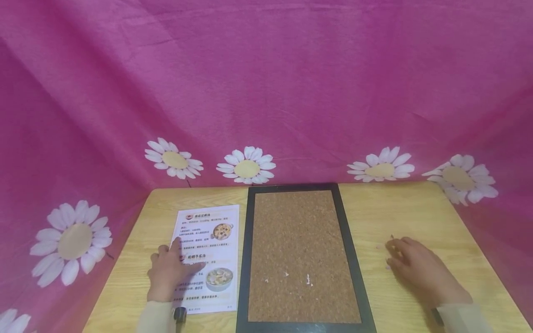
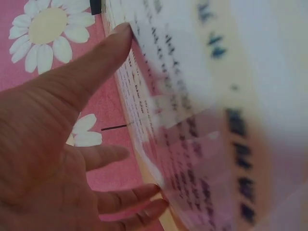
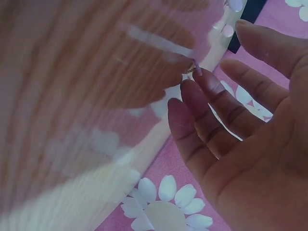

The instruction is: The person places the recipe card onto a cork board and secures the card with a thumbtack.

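A printed recipe sheet (image 1: pixel 226 259) with pictures of soup bowls lies on the table, left of a black-framed cork board (image 1: pixel 304 236). My left hand (image 1: pixel 164 273) rests on the sheet's left side with fingers spread; in the left wrist view the thumb (image 2: pixel 96 62) touches the paper. To the right of the board, my right hand (image 1: pixel 422 273) is low over the table. Its fingertips (image 3: pixel 180 113) are at a small pale-purple thumbtack (image 3: pixel 197 68) standing on its edge, while the thumb stays apart. Two more round tacks (image 3: pixel 228 31) lie close by.
Small white scraps (image 1: pixel 308 280) show on the lower part of the cork. The light wooden table (image 1: pixel 362 208) has a glossy surface. A pink cloth (image 1: pixel 291 92) with white daisies hangs behind and at both sides.
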The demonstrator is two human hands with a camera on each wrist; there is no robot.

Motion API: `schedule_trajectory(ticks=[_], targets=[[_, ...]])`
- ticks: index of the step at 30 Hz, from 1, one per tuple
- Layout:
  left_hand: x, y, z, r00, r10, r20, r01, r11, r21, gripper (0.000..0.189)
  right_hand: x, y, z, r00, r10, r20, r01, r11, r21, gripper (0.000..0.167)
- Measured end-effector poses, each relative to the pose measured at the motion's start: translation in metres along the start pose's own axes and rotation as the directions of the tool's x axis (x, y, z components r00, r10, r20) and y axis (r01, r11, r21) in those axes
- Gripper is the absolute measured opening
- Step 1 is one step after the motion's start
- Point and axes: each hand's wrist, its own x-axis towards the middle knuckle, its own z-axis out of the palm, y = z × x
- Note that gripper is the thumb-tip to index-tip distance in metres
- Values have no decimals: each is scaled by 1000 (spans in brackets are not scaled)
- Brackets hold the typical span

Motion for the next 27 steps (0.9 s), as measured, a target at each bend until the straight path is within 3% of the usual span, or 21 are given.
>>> schedule_trajectory(ticks=[7,13,19,27], targets=[[4,1,-3,998,-58,17,58,998,6,122,-9,-2,0,999,19,32,-20,999,33,44],[7,-4,-3,996,-89,11,88,996,11,118,-12,-1,0,1000,-20,11,20,999,38,32],[11,-10,-8,993,-117,8,117,993,3,102,-10,2,2,999,-20,-34,21,999,31,15],[14,-13,-14,992,-122,32,122,993,-1,102,-11,8,1,996,-25,-86,26,1000,17,14]])
